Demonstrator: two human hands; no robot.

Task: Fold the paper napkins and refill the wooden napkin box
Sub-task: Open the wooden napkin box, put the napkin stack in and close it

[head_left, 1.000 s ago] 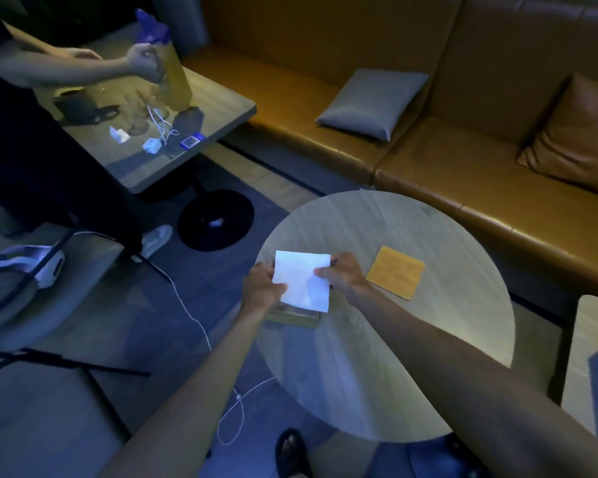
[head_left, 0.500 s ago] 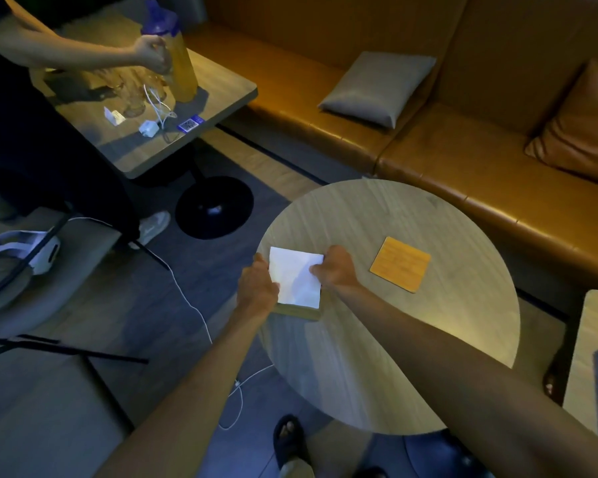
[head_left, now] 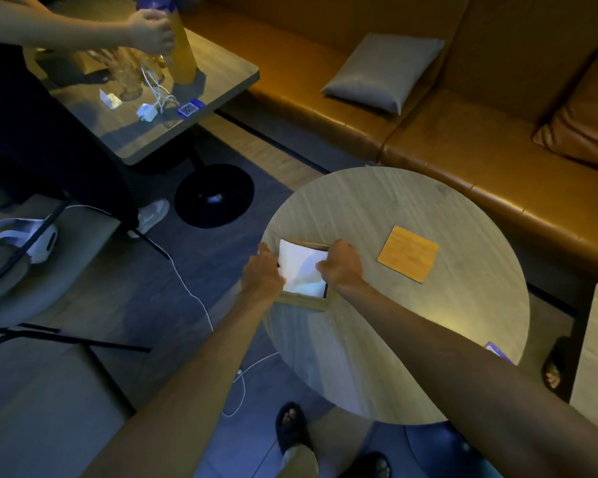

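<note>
White napkin, perhaps creased, low inside wooden box.

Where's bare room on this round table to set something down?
Bare: the round table beyond the wooden lid and napkin box, and from the box to the near rim. Crowded: left edge, where left hand and right hand hold napkins.

left hand: your arm was stretched forward, fingers curled on the left edge of the napkin | right hand: your arm came in from lower right, knuckles up, fingers curled over its right edge | hands close together
</note>
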